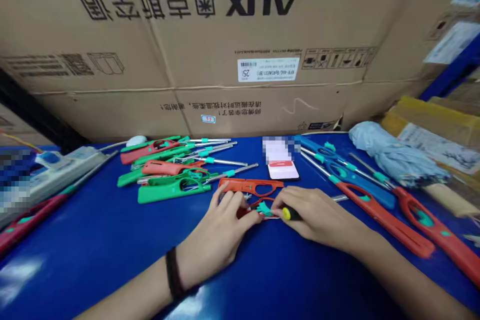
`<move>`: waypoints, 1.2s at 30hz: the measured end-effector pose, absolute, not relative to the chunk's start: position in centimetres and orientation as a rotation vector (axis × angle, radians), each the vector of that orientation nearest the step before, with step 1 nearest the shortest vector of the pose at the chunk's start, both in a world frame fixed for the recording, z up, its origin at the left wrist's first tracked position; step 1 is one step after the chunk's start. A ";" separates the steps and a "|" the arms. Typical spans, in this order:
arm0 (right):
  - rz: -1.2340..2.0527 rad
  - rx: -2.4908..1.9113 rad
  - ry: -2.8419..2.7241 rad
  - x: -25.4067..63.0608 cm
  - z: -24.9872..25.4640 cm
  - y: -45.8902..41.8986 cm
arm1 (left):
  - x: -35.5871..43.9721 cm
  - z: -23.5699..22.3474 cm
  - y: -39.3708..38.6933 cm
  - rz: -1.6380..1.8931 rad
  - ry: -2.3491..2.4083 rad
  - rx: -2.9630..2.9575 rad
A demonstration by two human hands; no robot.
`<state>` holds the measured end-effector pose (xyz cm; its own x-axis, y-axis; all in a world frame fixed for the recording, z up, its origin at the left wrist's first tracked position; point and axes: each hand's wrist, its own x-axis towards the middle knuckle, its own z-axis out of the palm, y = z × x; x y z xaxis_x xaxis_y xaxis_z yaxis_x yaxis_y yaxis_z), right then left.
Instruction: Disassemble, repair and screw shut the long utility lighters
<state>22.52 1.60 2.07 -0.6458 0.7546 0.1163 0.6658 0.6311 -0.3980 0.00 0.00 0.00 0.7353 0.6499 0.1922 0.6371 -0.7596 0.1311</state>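
While your left hand, fingers curled, held a red casing at mid-frame, your right hand clasped a black-and-yellow handle

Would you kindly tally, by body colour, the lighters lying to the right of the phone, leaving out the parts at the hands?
Blue: 2 (rear blue lighter, nearer blue lighter)
Red or orange-red: 2 (orange-red lighter, far-right red lighter)
Total: 4
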 end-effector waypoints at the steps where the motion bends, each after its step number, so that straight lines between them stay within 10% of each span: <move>1: 0.462 -1.159 -2.586 22.6 2.2 1.3 | -0.1 0.0 0.0 0.360 1.063 2.876; 36: 0.115 -1.133 -2.781 22.3 1.2 0.6 | -0.6 0.5 0.5 0.412 1.010 2.869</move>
<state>22.31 0.63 1.23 -0.7077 0.6998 0.0971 0.6893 0.7141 -0.1221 -0.60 0.47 0.51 0.7477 0.6243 0.2264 0.6048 -0.7809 0.1560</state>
